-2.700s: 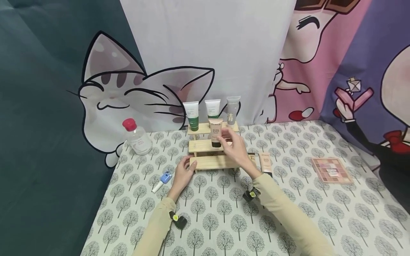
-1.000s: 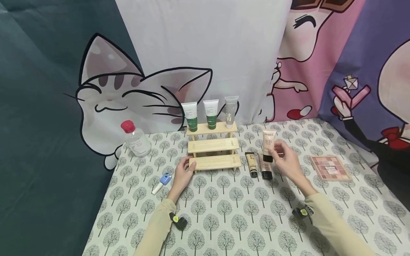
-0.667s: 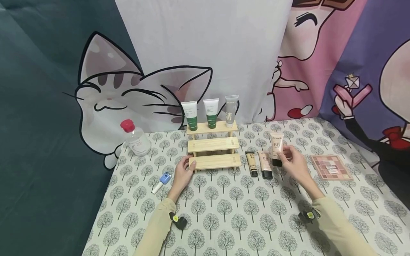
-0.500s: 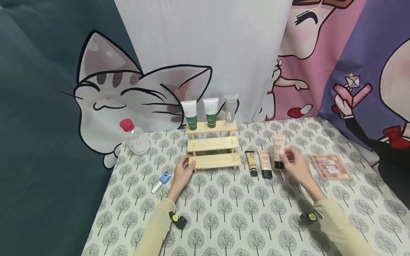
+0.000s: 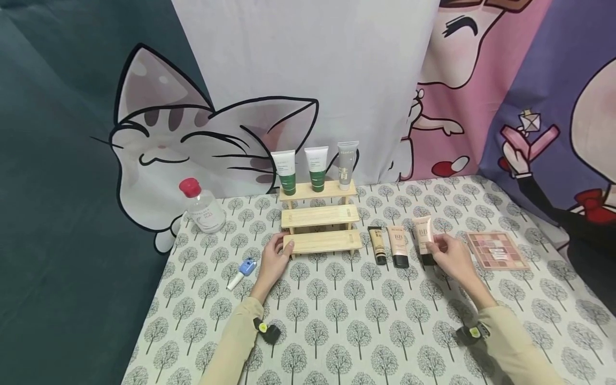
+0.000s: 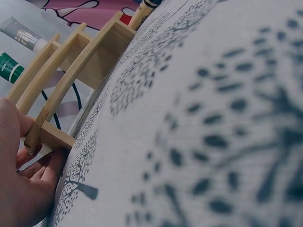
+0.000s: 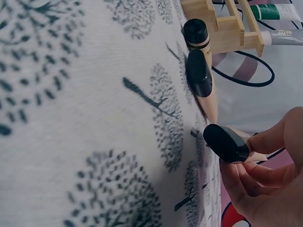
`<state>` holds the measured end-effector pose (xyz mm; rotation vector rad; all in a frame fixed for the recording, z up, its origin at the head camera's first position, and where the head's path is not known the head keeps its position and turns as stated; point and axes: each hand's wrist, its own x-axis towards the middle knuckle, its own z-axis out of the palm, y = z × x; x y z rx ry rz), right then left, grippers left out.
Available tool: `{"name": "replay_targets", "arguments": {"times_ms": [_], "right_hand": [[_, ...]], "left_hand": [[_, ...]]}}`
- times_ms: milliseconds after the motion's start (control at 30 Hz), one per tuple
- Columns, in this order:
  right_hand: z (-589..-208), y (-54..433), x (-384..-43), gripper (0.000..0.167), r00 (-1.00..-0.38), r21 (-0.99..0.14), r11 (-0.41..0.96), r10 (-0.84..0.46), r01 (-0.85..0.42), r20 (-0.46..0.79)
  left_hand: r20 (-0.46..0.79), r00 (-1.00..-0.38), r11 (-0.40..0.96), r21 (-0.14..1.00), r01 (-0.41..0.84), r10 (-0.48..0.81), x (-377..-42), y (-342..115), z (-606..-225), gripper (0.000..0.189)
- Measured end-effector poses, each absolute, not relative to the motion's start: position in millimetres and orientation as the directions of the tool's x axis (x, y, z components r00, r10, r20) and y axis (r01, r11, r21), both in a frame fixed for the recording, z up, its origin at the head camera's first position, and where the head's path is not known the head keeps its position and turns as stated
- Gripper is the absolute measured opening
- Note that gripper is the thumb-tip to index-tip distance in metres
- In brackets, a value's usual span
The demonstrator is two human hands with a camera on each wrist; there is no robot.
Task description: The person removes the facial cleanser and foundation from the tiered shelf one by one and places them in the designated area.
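Note:
My right hand [image 5: 451,258] pinches a beige BB cream tube [image 5: 423,235] with a black cap, low over the tablecloth and tilted back. In the right wrist view, thumb and fingers close on the tube just behind its black cap [image 7: 226,143]. Left of it lie another BB cream tube [image 5: 398,246] and a slimmer gold tube with a black cap [image 5: 377,245]. My left hand [image 5: 275,262] grips the left end of the lowest step of a three-step wooden rack [image 5: 321,241], thumb on top and fingers underneath.
Two white-and-green tubes [image 5: 285,172] and a grey tube [image 5: 346,166] stand on the top step. A red-capped clear bottle [image 5: 206,211] and a blue-and-white nail polish bottle [image 5: 243,272] are at left. An eyeshadow palette [image 5: 498,251] lies at right.
My right hand has carried the BB cream tube from the rack's middle step to the right, then lowered it beside the two lying tubes, its top tipping back. My left hand stays on the rack.

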<state>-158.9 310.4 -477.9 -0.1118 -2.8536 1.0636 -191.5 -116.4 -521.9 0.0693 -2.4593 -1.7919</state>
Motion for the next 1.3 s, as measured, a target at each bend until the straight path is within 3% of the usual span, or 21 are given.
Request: {"name": "replay_targets", "arguments": {"times_ms": [400, 767, 1133, 1300], "right_hand": [[-485, 313, -158, 0.043, -0.991, -0.646, 0.752, 0.125, 0.132, -0.057], [-486, 315, -154, 0.045, -0.988, -0.614, 0.776, 0.152, 0.145, -0.041], [-482, 312, -152, 0.031, -0.961, -0.558, 0.829, 0.127, -0.033, 0.246], [-471, 304, -157, 0.029, -0.943, -0.567, 0.820, 0.128, -0.073, 0.306]], "left_hand": [[0.067, -0.994, 0.303, 0.952, 0.036, -0.092, -191, -115, -523, 0.040], [0.055, -0.994, 0.301, 0.953, 0.024, -0.095, -191, -115, -524, 0.041], [0.068, -0.994, 0.300, 0.953, 0.038, -0.091, -191, -115, -521, 0.041], [0.054, -0.994, 0.304, 0.952, 0.022, -0.096, -191, -116, -522, 0.041]]}}
